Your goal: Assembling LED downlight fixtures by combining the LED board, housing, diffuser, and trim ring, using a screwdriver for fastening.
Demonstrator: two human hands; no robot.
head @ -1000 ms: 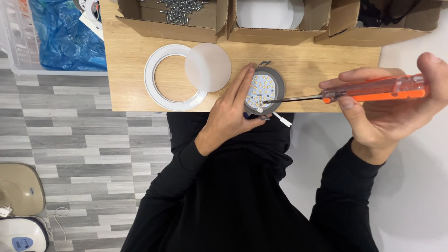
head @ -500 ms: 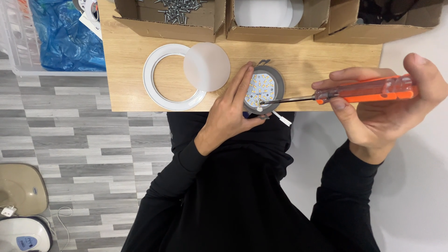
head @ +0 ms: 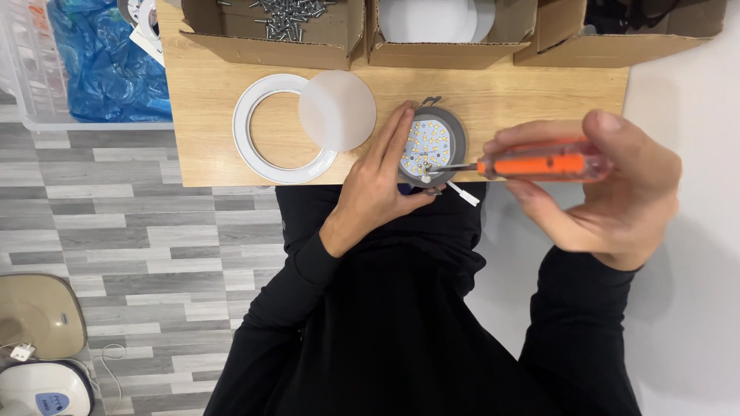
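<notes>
Right hand closed around orange screwdriver, tip on the round LED light module. Left hand grips the module at the near table edge. Beyond: white ring, frosted disc overlapping it. Far edge: cardboard box of screws, next box holds white discs.

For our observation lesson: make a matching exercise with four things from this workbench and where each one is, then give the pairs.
1 screwdriver
2 round lamp module
3 white ring
4 loose screws

A in a cardboard box
B in the right hand
C flat on the table, frosted disc overlapping it
D steadied by the left hand

Pairs: 1-B, 2-D, 3-C, 4-A
</notes>
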